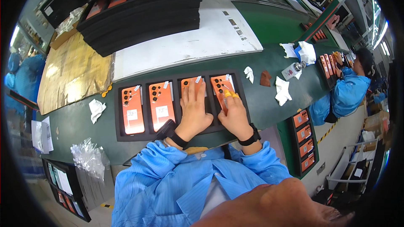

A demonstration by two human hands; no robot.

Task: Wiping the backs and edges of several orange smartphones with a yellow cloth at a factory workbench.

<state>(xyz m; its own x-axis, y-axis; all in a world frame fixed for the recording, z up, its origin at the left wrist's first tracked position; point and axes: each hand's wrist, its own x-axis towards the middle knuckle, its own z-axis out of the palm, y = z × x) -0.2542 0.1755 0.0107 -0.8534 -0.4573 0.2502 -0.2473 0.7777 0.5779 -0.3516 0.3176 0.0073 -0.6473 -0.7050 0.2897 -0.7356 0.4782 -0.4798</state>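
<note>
A black foam tray (131,136) lies before me on the green bench, with orange phones in its slots, camera side up. My left hand (194,108) is laid flat over the third phone (185,85), fingers stretched out, covering most of it. At the right end, my right hand (236,115) has bent fingers and thumb on the fourth phone (218,87); yellow finger covers show on two fingertips. The first phone (134,117) and second phone (162,96) each carry a white label. Dark bands circle both my wrists.
Stacked black trays (143,25) stand at the back left beside a white board (181,48). Crumpled wipes (283,91) and a clear bottle (290,71) lie to the right. Clear plastic bags (89,153) hang over the left edge. A co-worker (351,88) handles phones at far right.
</note>
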